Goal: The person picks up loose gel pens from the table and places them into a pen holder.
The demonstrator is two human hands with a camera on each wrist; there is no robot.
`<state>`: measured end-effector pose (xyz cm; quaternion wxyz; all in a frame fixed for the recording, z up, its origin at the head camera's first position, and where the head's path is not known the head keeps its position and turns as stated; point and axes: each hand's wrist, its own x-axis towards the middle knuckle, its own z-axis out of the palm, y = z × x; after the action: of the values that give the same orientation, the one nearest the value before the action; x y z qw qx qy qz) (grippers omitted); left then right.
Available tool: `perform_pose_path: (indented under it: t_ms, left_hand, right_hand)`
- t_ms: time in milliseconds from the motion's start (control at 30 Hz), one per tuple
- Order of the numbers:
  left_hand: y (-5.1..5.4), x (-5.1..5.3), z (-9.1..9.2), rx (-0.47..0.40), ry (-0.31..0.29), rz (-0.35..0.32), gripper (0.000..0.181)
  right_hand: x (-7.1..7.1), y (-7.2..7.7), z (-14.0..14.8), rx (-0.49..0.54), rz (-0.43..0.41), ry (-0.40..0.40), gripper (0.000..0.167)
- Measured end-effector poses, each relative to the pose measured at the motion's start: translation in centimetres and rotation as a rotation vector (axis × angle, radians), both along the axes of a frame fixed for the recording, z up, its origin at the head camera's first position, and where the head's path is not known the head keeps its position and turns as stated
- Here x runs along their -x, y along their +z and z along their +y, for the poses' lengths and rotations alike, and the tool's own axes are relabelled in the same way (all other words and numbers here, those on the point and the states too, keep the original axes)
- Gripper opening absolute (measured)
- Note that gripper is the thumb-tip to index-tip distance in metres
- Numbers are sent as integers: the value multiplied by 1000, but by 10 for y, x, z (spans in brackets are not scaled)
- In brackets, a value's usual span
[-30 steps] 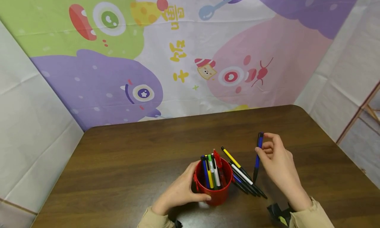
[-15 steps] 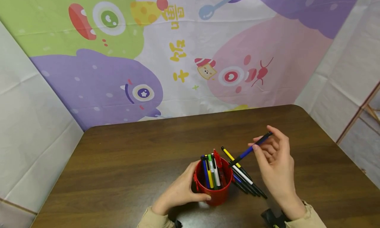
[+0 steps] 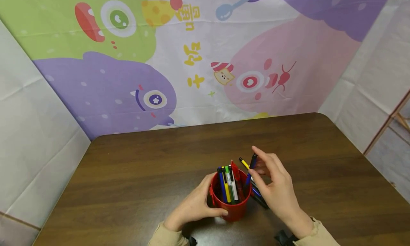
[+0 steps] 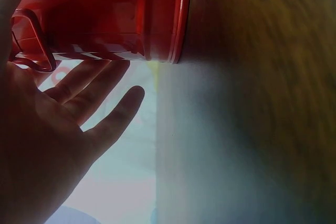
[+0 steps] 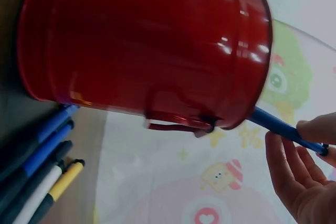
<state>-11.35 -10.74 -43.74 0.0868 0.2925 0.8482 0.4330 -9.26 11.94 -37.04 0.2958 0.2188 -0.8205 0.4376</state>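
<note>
A red bucket-shaped pen holder [image 3: 235, 213] stands upright on the table with several pens [image 3: 230, 185] inside, blue, yellow, green, white and red. My left hand [image 3: 196, 204] grips its left side, thumb at the front and other fingers behind; the left wrist view shows them around the red wall [image 4: 100, 14]. My right hand [image 3: 278, 187] pinches a blue pen [image 3: 253, 162] near its black top. In the right wrist view that blue pen [image 5: 275, 124] slants over the rim, its lower end hidden inside the holder.
Several loose pens lie on the table [image 3: 144, 175] right of the holder, partly under my right hand, including a yellow pen [image 5: 63, 181], a white pen [image 5: 42, 192] and a blue pen [image 5: 50, 142]. A cartoon-printed cloth [image 3: 198, 107] hangs behind the table.
My right hand has moved left with the blue pen, tilting it and bringing its lower end from the loose pens into the holder. The left hand and holder have stayed put.
</note>
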Motion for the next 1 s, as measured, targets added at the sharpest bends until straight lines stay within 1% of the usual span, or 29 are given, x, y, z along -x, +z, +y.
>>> perform_pose_path:
  t_ms: [233,433,567,733,867,1000]
  left_hand:
    - [1,0,0,-4,-1,1,93]
    - [0,0,-1,-7,-1,6,93]
    - [0,0,-1,-3,-2,6,94]
    - [1,0,0,0,-3,4,94]
    - [0,0,0,2,-1,11,93]
    - [-2,0,0,5,-4,19,93]
  right_hand:
    - [8,-13,-2,-118,-7,5,66]
    - [13,-23,-4,-172,-6,14,65]
    - [14,-26,-5,-192,-60,4,64]
    - [13,-28,-5,-200,-132,0,51]
    - [13,-28,-4,-202,-157,-1,43]
    - [13,-29,-3,-224,-172,1,42]
